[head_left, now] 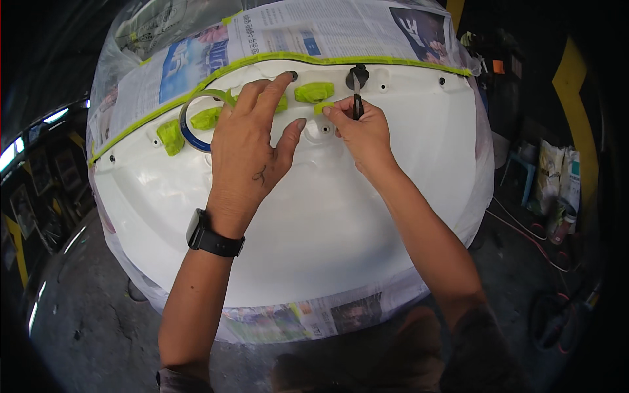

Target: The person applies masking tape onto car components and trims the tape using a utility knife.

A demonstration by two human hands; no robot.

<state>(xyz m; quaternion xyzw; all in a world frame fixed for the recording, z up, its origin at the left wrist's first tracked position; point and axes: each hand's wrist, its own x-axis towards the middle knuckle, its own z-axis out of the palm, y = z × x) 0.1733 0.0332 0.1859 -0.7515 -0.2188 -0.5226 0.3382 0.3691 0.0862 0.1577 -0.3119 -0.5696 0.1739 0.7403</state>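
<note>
A roll of green masking tape [186, 134] with a blue core sits tilted against the outer fingers of my left hand [250, 137]. Those fingers seem to carry it, though the hand hides their grip. My left index finger reaches to a dark hole in the white panel [314, 209], and the thumb is spread. My right hand [359, 128] grips a black-handled utility knife [358, 95], blade up, and pinches a small piece of green tape [322, 107]. Strips of green tape [314, 92] cover spots along the panel's upper part.
Newspaper [282, 33] and clear plastic edged with green tape border the panel's far side. More newspaper [354, 311] lines the near edge. At right stand bags [557, 173], a blue stool [522, 171] and cables [527, 229] on the floor.
</note>
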